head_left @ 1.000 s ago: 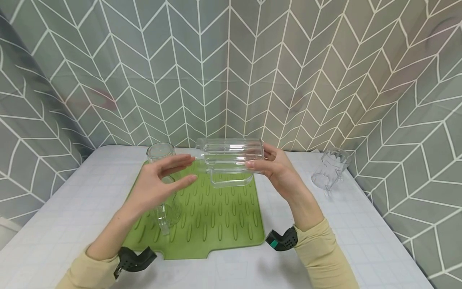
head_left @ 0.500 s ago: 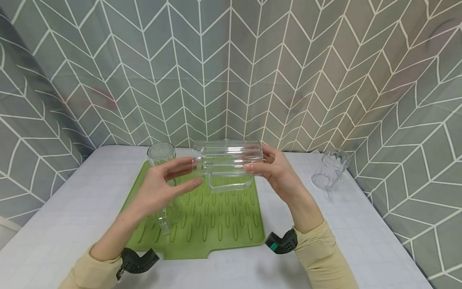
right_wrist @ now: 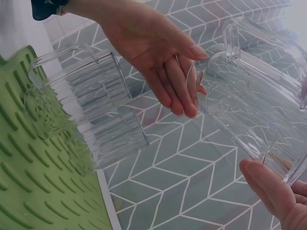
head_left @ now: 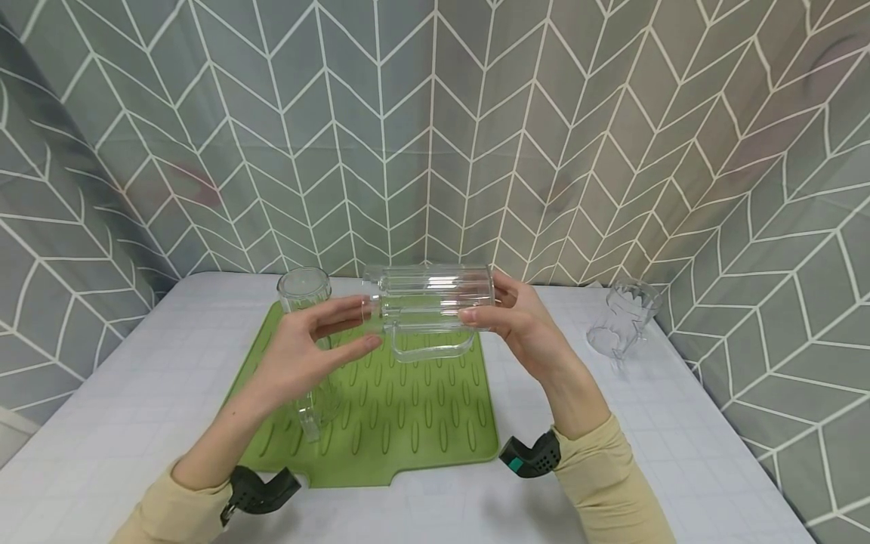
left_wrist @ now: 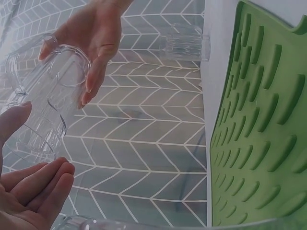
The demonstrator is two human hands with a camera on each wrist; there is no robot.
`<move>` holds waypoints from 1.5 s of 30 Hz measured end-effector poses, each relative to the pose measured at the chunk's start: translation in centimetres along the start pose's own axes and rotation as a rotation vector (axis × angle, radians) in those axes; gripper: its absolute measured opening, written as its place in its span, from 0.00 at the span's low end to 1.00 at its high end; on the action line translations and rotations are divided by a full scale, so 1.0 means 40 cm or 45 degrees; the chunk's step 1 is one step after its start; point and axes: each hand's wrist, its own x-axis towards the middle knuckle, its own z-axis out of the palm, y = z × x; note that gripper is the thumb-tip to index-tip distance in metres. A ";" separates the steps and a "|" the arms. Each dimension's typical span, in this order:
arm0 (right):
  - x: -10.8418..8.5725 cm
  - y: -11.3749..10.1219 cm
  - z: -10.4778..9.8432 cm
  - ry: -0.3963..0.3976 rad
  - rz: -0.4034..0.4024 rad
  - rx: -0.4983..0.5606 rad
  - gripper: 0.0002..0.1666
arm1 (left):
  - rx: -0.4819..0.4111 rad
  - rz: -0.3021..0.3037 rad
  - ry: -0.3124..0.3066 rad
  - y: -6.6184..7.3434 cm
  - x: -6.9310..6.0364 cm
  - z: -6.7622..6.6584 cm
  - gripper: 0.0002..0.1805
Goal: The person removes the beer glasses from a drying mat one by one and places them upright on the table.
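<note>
A clear ribbed glass mug point(head_left: 435, 295) is held sideways above the green mat point(head_left: 435, 423), handle toward the person. My right hand point(head_left: 526, 321) grips its base end, thumb in front and fingers behind. At the rim end, my left hand point(head_left: 306, 340) touches the glass with fairly straight fingers, the thumb apart from them. Through the left wrist view, the left thumb point(left_wrist: 17, 120) lies at the rim and the fingertips point(left_wrist: 62, 167) beside it. Behind the left hand, two more glass mugs point(right_wrist: 81, 81) stand on the mat, partly hidden in the head view.
Another clear glass vessel point(head_left: 624, 317) stands on the white table point(head_left: 680, 453) at the right. The raised-ridge mat fills the table's middle left. A grey patterned curtain point(head_left: 435, 136) rises behind the table and along both sides.
My left hand has moved right to the mug's rim, and the mug has shifted slightly left and down. Over the last half second both hands stay nearly still.
</note>
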 end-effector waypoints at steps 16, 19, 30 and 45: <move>-0.003 -0.001 0.003 -0.019 0.005 0.026 0.32 | -0.034 -0.028 0.016 0.003 0.000 -0.001 0.34; -0.003 -0.001 0.002 -0.020 0.009 0.020 0.32 | -0.034 -0.024 0.017 0.003 -0.001 -0.001 0.34; 0.003 0.003 0.004 -0.045 -0.003 0.011 0.33 | -0.010 0.010 0.051 0.000 0.001 -0.003 0.33; 0.010 0.014 0.006 -0.096 -0.037 0.064 0.36 | -0.029 0.021 0.114 0.007 -0.001 -0.009 0.32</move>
